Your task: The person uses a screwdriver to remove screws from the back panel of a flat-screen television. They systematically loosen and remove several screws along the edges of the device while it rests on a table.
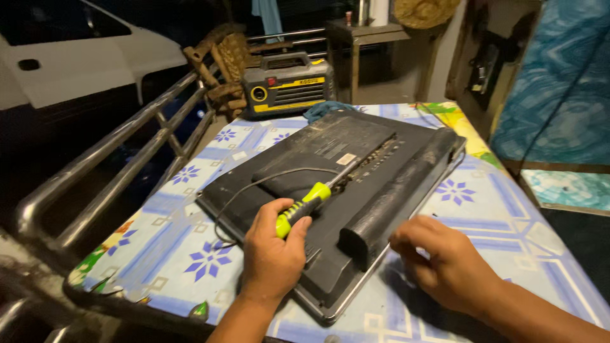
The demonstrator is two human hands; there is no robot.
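Hands at work on the back of a flat black monitor, the left one gripping a screwdriver.

Left hand (273,251), at lower centre of the frame, is clenched round the yellow-and-black handle of the screwdriver (309,202), whose metal shaft slants up and right to touch the rear panel of the monitor (356,184). Right hand (445,257), at lower right, rests with curled fingers beside the monitor's near edge, next to its thick black stand; whether it grips anything cannot be told. The monitor lies face down and askew on the surface (508,209), which is covered by a cloth with blue flower prints, and a thin black cable (254,184) loops over its back. Farther off, at upper centre, a grey and yellow machine (287,86) stands past the surface's far edge, a metal railing (114,159) runs along the left side, and a white vehicle (70,57) fills the upper left corner.
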